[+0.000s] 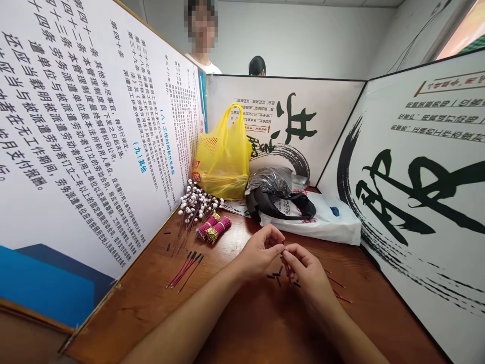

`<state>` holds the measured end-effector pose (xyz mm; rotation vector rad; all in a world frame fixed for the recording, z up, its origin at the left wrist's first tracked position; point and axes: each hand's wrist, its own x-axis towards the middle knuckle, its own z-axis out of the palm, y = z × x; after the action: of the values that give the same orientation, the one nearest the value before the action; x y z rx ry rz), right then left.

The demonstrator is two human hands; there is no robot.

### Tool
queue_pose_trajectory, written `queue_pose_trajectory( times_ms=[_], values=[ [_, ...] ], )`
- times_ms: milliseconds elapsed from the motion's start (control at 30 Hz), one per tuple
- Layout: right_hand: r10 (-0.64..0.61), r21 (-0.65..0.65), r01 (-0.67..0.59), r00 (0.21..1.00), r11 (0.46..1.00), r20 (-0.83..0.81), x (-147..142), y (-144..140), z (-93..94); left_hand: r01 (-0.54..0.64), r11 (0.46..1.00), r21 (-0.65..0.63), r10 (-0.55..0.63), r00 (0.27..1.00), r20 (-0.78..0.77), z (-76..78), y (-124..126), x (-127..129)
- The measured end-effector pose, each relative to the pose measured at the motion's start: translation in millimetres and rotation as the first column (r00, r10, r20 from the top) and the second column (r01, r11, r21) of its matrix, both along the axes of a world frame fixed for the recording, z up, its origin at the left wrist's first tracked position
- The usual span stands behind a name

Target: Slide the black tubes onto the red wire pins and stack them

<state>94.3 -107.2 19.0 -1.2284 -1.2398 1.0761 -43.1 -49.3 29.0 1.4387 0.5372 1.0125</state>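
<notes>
My left hand [261, 250] is closed in a pinch, its fingertips at a tiny dark piece that looks like a short black sleeve [283, 242]. Fingertip to fingertip with it, my right hand [305, 265] pinches a thin red wire [289, 275] whose lower part hangs below the fingers. The exact fit between wire and sleeve is hidden by the fingers. Several loose black sleeves [278, 275] lie on the table under my hands. To the left lie red wires with black ends [185, 270]. More red wires [343, 294] stick out beyond my right hand.
Two banded bundles of red wires [214, 227] lie beside white-budded stems [199, 199]. Behind stand a yellow plastic bag [223, 156], a black strap [261, 202] and a white plastic bag [329, 217]. Printed boards [341, 101] wall in the wooden table [140, 303]. Two people are beyond.
</notes>
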Motion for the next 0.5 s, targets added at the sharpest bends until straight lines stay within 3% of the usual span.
queue_pose_trajectory(
  times_ms=[333,500],
  values=[
    [-0.021,-0.006,0.021,1.0,1.0,0.011,0.1,0.8,-2.4,-0.004,1.0,0.002,0.004,0.999,-0.038,3.5,-0.7,-2.5],
    [-0.057,0.078,0.045,0.986,0.996,0.156,-0.1,-0.8,-1.2,-0.008,1.0,0.013,0.009,0.998,-0.063,1.7,-0.7,-1.3]
  ],
)
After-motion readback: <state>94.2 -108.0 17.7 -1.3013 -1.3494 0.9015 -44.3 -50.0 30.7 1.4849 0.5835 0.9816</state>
